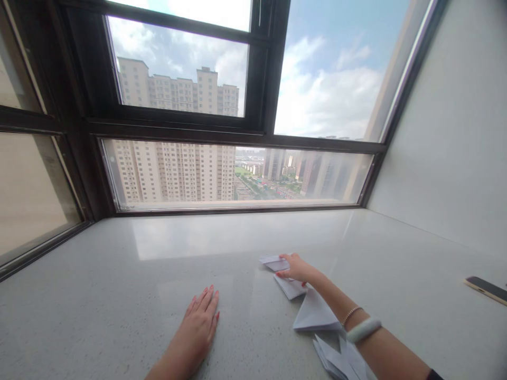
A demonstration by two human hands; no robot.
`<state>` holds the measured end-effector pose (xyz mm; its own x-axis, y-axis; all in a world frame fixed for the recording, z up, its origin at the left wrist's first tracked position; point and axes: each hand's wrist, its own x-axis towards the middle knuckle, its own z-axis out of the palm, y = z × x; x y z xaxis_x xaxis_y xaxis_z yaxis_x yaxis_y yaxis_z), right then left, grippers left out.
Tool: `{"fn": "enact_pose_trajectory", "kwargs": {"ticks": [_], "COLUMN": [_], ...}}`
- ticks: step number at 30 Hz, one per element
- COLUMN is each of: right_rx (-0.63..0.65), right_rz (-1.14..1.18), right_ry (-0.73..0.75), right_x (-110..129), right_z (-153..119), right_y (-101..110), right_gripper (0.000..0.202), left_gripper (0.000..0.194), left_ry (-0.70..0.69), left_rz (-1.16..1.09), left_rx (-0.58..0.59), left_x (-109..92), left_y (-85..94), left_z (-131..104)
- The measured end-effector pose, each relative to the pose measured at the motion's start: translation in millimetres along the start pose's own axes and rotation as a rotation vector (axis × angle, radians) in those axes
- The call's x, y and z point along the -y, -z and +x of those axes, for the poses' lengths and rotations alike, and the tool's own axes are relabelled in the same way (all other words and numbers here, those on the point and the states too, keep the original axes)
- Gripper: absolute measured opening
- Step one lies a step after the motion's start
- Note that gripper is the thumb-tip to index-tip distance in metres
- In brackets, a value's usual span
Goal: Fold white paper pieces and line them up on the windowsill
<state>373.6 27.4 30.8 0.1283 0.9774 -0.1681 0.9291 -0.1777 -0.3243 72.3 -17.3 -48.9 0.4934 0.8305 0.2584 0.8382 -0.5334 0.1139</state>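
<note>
My left hand [200,322] lies flat on the pale speckled countertop, fingers stretched out and holding nothing. To its right, my right hand [295,269] reaches over a row of folded white papers, its fingers bent down onto the farthest folded paper [271,261]. A second folded paper [291,287] lies just under and in front of that hand. Nearer to me is a triangular folded paper [315,312], partly beneath my right forearm. Closest, several pointed paper folds [336,359] overlap, and my forearm hides some of them. The right wrist wears a beaded bracelet and a pale bangle.
A phone [487,289] lies on the countertop [119,295] at the far right. Dark-framed windows [237,211] border the back and left, with tall buildings outside. A white wall [447,148] rises on the right.
</note>
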Motion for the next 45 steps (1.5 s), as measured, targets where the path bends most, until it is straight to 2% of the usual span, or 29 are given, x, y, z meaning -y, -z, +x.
{"fn": "enact_pose_trajectory", "kwargs": {"ticks": [4,7,10,15,19,21,23,25,28,31,34,36,38,42,45], "right_rx": [0.026,0.034,0.025,0.031,0.047,0.014,-0.043,-0.097,-0.163,-0.183,-0.148,-0.128,-0.114,-0.073,-0.027], "right_rz": [0.046,0.076,0.096,0.138,0.170,0.163,0.132,0.076,-0.017,-0.090,-0.133,-0.145,-0.141,-0.074,0.034], "right_ry": [0.072,0.137,0.216,0.363,0.480,0.498,0.471,0.389,0.203,0.040,-0.032,-0.026,0.019,0.185,0.336], "right_x": [29,57,85,127,148,147,137,116,76,39,22,25,38,85,124], "right_z": [-2,-5,-8,-16,-20,-17,-9,1,14,20,20,19,19,16,7], "right_y": [-19,-31,-43,-63,-68,-64,-55,-44,-26,-15,-14,-18,-24,-42,-58], "right_gripper": [0.061,0.059,0.057,0.057,0.039,0.034,0.033,0.033,0.036,0.041,0.043,0.043,0.042,0.036,0.037], "left_gripper": [0.041,0.040,0.041,0.041,0.043,0.048,0.050,0.048,0.043,0.041,0.042,0.043,0.046,0.052,0.054], "left_ry": [0.036,0.047,-0.012,-0.066,-0.049,-0.043,-0.039,-0.039,-0.021,0.107,0.286,0.363,0.408,0.431,0.386], "left_rz": [-0.025,-0.060,-0.092,-0.102,-0.085,-0.057,-0.010,0.034,0.047,0.052,0.105,0.140,0.160,0.193,0.259], "left_rx": [-0.038,-0.176,-0.307,-0.347,-0.367,-0.360,-0.326,-0.246,-0.062,0.077,0.124,0.139,0.149,0.113,0.004], "left_x": [-7,-13,-18,-20,-18,-16,-14,-13,-12,-10,-4,3,8,12,13], "left_y": [13.8,27.7,37.3,40.4,35.3,30.6,25.6,22.4,24.1,31.9,39.1,41.5,42.4,42.1,40.4], "left_z": [-1,-2,-2,-2,-2,-2,-2,-3,-3,-3,-2,-1,0,1,1]}}
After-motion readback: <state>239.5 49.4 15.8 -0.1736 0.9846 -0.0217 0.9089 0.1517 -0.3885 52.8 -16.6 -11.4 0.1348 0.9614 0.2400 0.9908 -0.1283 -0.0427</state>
